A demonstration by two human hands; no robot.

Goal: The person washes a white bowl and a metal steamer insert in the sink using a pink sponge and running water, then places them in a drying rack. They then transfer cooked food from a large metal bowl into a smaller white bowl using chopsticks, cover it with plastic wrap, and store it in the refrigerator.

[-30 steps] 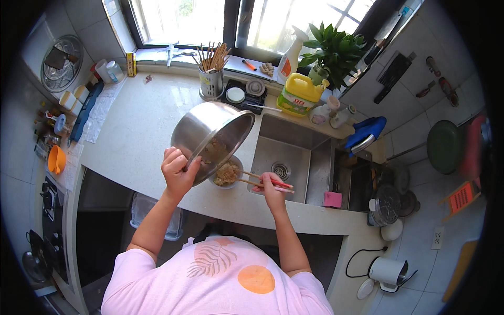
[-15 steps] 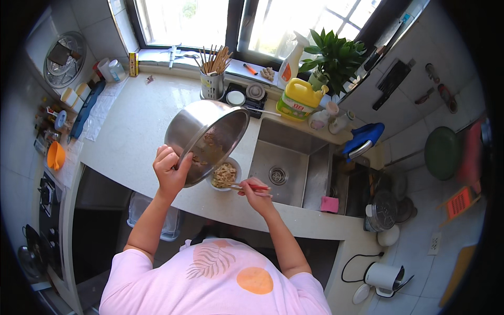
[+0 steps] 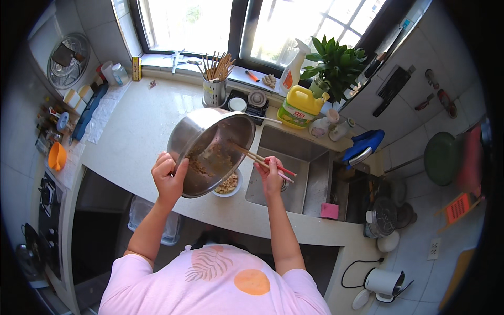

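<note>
"What's set into that desk?"

"A sink, at one o'clock from the person; at twelve, a big metal bowl, held tipped."

"The small bowl?"

"On the desk, by the metal bowl's five o'clock rim."

"Hands?"

"Left hand: fingers pinching that rim at eight. Right hand: around four, fingers pinching chopsticks, tips inside the metal bowl."

"Food?"

"In the small bowl, bits inside the metal one too."
</note>
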